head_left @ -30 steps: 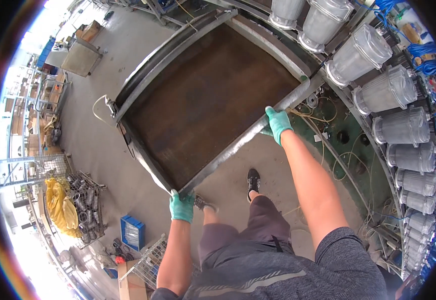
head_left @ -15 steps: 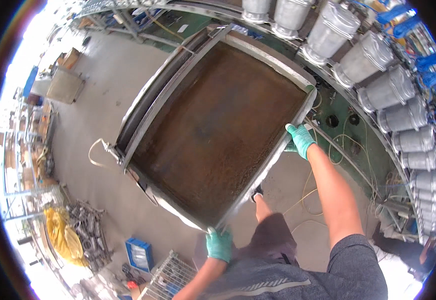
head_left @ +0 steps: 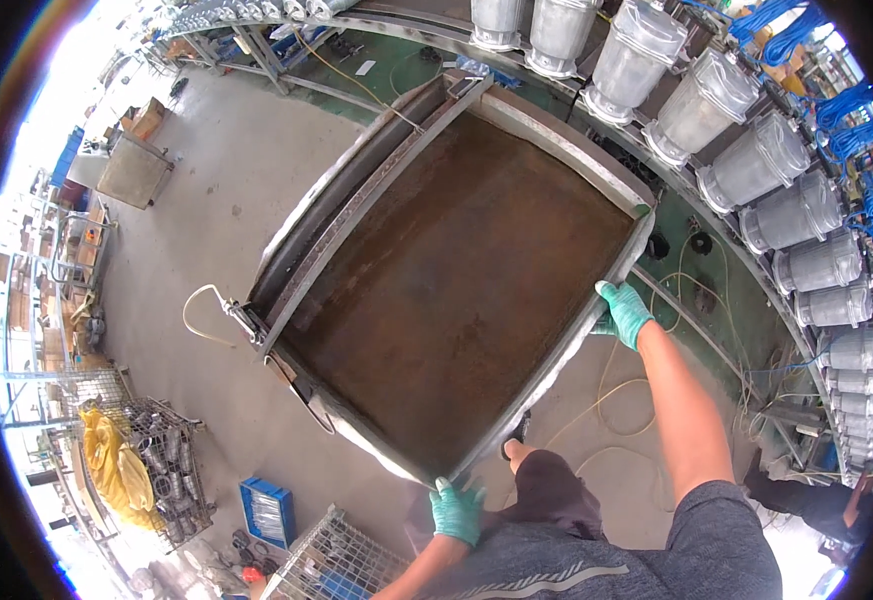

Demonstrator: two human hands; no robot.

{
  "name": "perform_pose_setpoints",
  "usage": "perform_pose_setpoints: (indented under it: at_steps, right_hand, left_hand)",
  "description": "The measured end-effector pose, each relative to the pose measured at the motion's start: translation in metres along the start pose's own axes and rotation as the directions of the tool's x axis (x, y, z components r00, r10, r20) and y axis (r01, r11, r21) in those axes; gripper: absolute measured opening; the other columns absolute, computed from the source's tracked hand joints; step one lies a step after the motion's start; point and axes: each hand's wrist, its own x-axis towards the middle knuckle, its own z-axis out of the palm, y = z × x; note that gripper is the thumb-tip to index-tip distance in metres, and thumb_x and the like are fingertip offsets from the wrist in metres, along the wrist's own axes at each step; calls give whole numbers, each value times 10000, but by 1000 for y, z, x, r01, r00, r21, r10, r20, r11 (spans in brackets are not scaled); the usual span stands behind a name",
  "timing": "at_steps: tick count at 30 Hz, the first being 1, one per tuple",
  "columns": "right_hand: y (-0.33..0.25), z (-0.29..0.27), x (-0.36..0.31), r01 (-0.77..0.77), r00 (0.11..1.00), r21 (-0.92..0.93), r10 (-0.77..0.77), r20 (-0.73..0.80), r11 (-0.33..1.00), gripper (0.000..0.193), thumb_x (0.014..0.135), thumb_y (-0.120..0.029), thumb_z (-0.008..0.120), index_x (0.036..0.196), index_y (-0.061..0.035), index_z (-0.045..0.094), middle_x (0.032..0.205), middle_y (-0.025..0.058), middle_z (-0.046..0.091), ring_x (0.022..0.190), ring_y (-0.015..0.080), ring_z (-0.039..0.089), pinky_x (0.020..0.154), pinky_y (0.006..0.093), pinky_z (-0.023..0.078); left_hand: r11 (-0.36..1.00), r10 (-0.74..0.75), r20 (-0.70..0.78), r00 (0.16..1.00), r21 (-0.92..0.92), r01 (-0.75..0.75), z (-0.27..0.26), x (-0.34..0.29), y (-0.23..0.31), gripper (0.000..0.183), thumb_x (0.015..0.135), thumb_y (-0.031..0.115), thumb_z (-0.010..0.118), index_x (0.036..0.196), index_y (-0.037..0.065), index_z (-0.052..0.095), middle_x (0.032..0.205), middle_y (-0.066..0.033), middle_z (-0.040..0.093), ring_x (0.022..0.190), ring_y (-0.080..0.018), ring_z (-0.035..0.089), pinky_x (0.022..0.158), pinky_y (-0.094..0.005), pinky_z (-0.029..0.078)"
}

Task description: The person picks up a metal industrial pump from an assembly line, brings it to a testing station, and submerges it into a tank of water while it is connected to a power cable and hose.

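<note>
In the middle of the floor, a large metal tub (head_left: 566, 142) stands at a slant before the person, its inside brown; whether that is murky liquid or a stained bottom cannot be told. A metal bar (head_left: 371, 205) crosses it near the far left side. The right hand (head_left: 626, 312), in a green glove, is closed around the near rim toward the right corner, thumb on top and fingers partly hidden below. The left hand (head_left: 456, 510), gloved alike, touches the nearest corner with its thumb, fingers somewhat spread; how firmly it grips cannot be told. At the tub's left corner sits a valve (head_left: 244, 318) with a short pale hose (head_left: 193, 298). Farther out, a wire basket (head_left: 331, 560) and a blue crate (head_left: 268, 512) lie to the lower left, with yellow cloth (head_left: 116, 465) beyond. Along the right runs a curved-looking row of grey metal canisters (head_left: 639, 50), backed by blue cables (head_left: 841, 105). Another person (head_left: 801, 505) is at the lower right.
</note>
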Motion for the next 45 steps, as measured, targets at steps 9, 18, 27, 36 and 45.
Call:
perform_pose_setpoints:
  at_steps: [9, 18, 27, 36, 45]
  right_hand:
    - [1, -30, -38, -9, 1000, -46, 8, -16, 999, 296, 1010, -405, 628, 1023, -112, 587, 830, 25, 631, 711, 178, 663, 665, 422, 640]
    - [61, -66, -61, 90, 992, 314, -114, 58, 945, 576, 978, -455, 680, 1370, -68, 511, 1144, 108, 656, 954, 221, 681, 865, 416, 602]
    - [552, -202, -222, -593, 760, -190, 466, -453, 783, 466, 887, -410, 665, 1223, -88, 699, 1137, 182, 735, 1034, 372, 700, 877, 450, 553]
    - [799, -163, -342, -396, 876, -751, 462, -137, 529, 367, 856, -349, 610, 1083, -108, 768, 1185, 192, 708, 1124, 396, 662, 963, 466, 535]
    - [765, -88, -43, -433, 897, -453, 321, -305, 779, 287, 905, -268, 595, 1108, -138, 751, 1105, 183, 725, 1028, 392, 693, 874, 449, 553]
  left_hand:
    - [923, -307, 60, 950, -225, 313, -21, -23, -34, 548, 1073, 532, 347, 1446, 142, 446, 1519, -120, 472, 1349, -367, 471, 1095, -557, 397]
    - [-681, -321, 506, 801, -711, 176, -64, 27, -12, 499, 1063, 444, 378, 1394, 127, 574, 1555, -92, 483, 1482, -335, 364, 1157, -636, 268]
    - [900, -183, 329, 927, 435, 24, -78, 13, 25, 516, 1077, 542, 331, 1333, 150, 548, 1523, -63, 513, 1343, -282, 477, 1115, -524, 369]
    - [427, -148, 63, 987, 904, 6, -6, -56, 8, 657, 1029, 594, 493, 1413, 61, 495, 1270, -154, 657, 1050, -302, 648, 881, -472, 555]
    - [-614, -35, 397, 917, 716, -333, -67, 11, 6, 478, 1055, 443, 557, 1212, 0, 643, 1078, -111, 721, 945, -213, 699, 868, -339, 550]
